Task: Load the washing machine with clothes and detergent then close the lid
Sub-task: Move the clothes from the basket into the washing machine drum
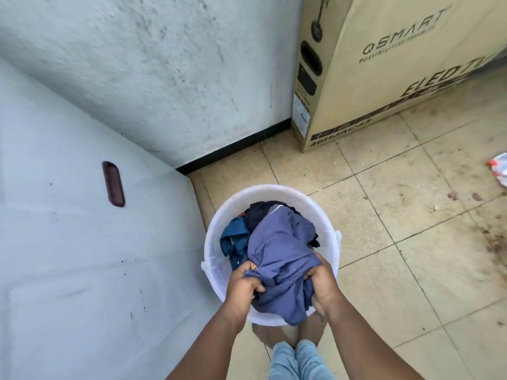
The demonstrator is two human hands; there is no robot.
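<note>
Legs: pale blue trouser legs [299,360] and bare feet at the bottom edge, just behind the bucket
Left hand [242,283]: fingers curled tight into the near-left edge of the purple-blue garment [282,259]; fabric bunched in the fist
Right hand [322,281]: clenched on the near-right edge of the same garment, thumb over the cloth
Garment: topmost in the load, mostly inside the bucket, one fold draped over the near rim; not yet lifted clear
Bucket [219,229]: white translucent, round, on the tiled floor [384,242], just right of the machine; holds more clothes [241,237], teal and dark navy, under the purple-blue piece
Washing machine [68,242]: judged to be the large white body on the left, dark recessed handle [113,184] on its surface; lid and tub opening are out of view, cannot tell if open
Detergent: none seen
Step in hand: first transfer of clothes, at the pick-up; loading barely begun
Next move calls for: lifting the garment free without dragging the pieces under it, then carrying it left and up to the tub; lid must be open first
Farther: stained floor tiles, a small crumpled wrapper [499,171] at far right
Farthest: scuffed white wall [164,64] with black skirting, tall cardboard TV box [384,64] standing against it
</note>
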